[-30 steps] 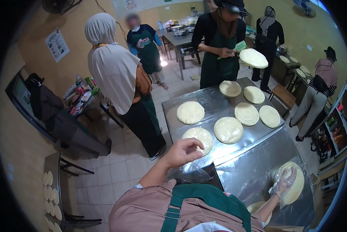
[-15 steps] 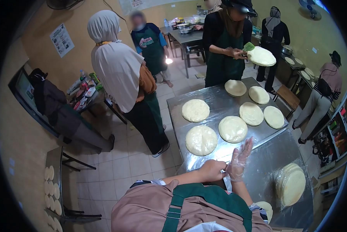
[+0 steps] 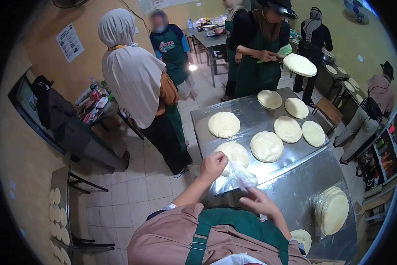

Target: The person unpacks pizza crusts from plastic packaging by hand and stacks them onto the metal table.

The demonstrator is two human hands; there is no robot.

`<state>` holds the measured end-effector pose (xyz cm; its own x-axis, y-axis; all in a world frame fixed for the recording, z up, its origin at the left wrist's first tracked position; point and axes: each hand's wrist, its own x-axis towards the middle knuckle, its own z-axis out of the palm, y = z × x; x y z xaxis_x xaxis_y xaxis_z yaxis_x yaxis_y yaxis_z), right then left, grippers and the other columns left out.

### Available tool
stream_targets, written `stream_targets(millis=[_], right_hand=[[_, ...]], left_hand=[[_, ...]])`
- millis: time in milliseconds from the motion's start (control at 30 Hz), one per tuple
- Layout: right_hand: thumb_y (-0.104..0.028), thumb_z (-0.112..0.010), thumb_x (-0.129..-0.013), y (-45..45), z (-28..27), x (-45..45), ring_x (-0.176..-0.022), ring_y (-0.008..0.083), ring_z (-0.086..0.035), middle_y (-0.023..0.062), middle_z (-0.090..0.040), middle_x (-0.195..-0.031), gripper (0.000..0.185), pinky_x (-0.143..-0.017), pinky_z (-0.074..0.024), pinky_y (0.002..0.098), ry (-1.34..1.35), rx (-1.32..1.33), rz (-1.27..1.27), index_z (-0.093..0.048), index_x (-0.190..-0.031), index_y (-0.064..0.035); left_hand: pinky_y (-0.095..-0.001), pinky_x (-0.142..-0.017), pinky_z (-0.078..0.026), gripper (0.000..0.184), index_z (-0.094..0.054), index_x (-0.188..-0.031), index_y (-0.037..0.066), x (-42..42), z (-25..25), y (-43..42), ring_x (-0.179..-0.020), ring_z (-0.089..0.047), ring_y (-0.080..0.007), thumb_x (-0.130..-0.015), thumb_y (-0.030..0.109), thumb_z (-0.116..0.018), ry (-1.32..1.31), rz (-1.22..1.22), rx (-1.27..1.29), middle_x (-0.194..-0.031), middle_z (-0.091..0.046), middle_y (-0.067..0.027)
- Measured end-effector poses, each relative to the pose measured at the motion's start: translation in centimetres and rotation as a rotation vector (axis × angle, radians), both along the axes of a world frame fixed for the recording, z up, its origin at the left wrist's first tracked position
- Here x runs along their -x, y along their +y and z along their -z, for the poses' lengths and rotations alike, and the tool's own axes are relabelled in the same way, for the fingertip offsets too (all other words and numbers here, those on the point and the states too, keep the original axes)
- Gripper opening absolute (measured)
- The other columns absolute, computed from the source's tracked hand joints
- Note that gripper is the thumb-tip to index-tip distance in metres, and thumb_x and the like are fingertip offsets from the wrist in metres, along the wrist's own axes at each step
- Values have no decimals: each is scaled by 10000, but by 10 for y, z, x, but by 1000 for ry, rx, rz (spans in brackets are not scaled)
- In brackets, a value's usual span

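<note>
My left hand (image 3: 213, 166) is closed on a clear plastic glove (image 3: 242, 176), which stretches from it toward my right hand. Bare now, my right hand (image 3: 259, 201) has its fingers apart below the glove's end, over the near metal table (image 3: 278, 207). Behind my left hand a flat dough round (image 3: 234, 154) is partly hidden by hand and glove. Another round (image 3: 267, 146) lies to its right on the far metal table (image 3: 211, 110). A stack of dough rounds (image 3: 333, 212) on clear plastic is at the right of the near table.
Across the table a co-worker (image 3: 260, 66) holds a dough round (image 3: 299, 65) and something green. Another person (image 3: 134, 84) stands left of the tables. More people are farther back and at both sides. Dough rounds lie on a side table (image 3: 66, 176) at lower left.
The glove has come off my right hand and now hangs from my left hand. My left hand has moved up and left, away from my right hand. Behind the co-worker another person shows more.
</note>
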<state>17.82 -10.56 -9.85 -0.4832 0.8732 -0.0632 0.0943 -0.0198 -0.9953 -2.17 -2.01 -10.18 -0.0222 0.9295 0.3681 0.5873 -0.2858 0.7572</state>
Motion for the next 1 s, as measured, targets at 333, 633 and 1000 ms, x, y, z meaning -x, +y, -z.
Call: stream_targets(millis=[333,633,1000], right_hand=[[-146,-628,-685,11,-12,-11,-1068,144,-350,118,-329,-1219,457,-788,-387,271,238,-362,721,-454,-1087,-14],[63,-510,-650,0,6,-80,-659,62,-424,-20,-439,-741,290,-612,-352,178,285,-155,963,-543,-913,-55],[-198,-636,-663,-82,47,-262,-992,307,-456,128,-418,-1139,525,-783,-402,388,-1463,101,1460,-447,-1152,-174]], left_hand=[[-303,-557,-409,143,-541,-693,4,-42,-13,-31,-589,-525,-234,-696,145,-515,-83,514,145,-642,-523,-134],[-276,-547,-402,202,-566,-790,41,-52,-27,-46,-599,-511,-171,-753,240,-565,-26,806,214,-685,-546,-66],[-237,-528,-389,184,-595,-752,32,-4,-26,-32,-562,-489,-88,-753,215,-579,-137,467,277,-614,-554,-39]])
